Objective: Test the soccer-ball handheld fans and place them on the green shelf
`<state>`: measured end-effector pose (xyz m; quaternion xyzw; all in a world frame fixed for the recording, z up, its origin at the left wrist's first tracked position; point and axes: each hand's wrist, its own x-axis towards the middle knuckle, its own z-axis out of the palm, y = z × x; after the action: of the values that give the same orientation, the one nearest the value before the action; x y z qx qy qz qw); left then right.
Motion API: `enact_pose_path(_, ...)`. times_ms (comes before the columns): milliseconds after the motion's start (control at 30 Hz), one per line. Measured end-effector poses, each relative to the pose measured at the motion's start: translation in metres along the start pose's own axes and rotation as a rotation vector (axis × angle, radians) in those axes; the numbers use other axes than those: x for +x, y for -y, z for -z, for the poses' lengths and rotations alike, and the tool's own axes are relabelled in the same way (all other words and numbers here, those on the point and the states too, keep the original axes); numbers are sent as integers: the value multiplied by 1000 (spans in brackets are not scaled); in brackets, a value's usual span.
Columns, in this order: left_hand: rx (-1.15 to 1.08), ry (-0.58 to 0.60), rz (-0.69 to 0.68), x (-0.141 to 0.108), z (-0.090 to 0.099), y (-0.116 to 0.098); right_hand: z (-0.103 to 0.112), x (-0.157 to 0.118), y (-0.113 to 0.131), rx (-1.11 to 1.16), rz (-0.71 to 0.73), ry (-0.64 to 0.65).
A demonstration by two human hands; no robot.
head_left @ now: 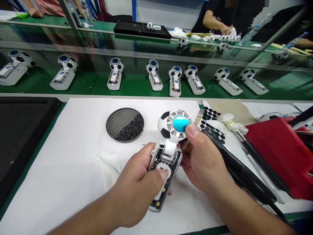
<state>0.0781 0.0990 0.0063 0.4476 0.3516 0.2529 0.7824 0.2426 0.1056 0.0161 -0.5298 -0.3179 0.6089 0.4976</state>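
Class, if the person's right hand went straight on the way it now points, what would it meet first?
The right hand would meet the football-patterned fan head first: its thumb rests on it, at the edge of the blue disc.

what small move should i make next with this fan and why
Probably nudge the blue disc toward the centre of the fan with your right thumb: it seems off-centre, the thumb is already at its edge, your left hand grips the clear body, and the shelf fans show theirs centred.
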Motion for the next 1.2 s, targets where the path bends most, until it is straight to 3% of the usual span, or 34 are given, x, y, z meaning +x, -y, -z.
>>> enact_pose_path(200, -26, 15, 9, 5, 2, -1, 2, 4, -4, 35, 108, 76)
enact_pose_path(733, -39, 4, 20, 2, 4, 0, -2, 4, -5, 59, 103, 94)
enact_pose_path(1067, 54, -92, 88, 0, -5, -9, -5, 3, -6, 111, 69, 57)
enact_pose_path(1200, 5, -66, 44, 2, -2, -8, -5, 4, -6, 119, 56, 57)
